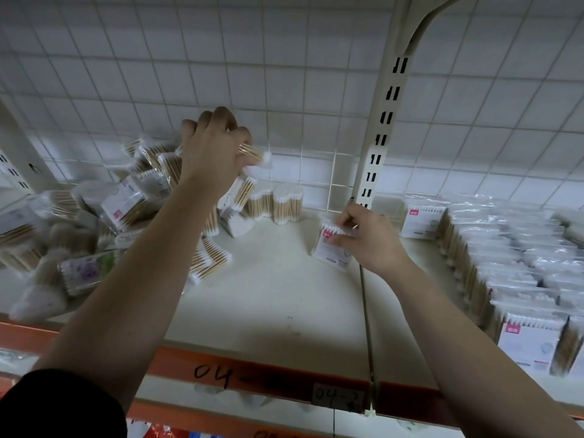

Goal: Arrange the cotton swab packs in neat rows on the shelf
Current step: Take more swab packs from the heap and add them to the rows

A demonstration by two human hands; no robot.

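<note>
A loose heap of cotton swab packs (94, 222) lies at the left of the shelf (268, 305); above it the left hand (215, 143) grips one pack (252, 151) aloft. The right hand (366, 235) pinches another pack (328, 252) standing mid-shelf; neat rows (505, 263) fill the right.

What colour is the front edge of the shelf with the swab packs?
The shelf's front edge is orange, clearest in the head view.

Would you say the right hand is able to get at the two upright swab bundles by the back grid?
Probably yes: only bare shelf separates the bundles from the right hand, though it holds a pink-labelled pack.
</note>
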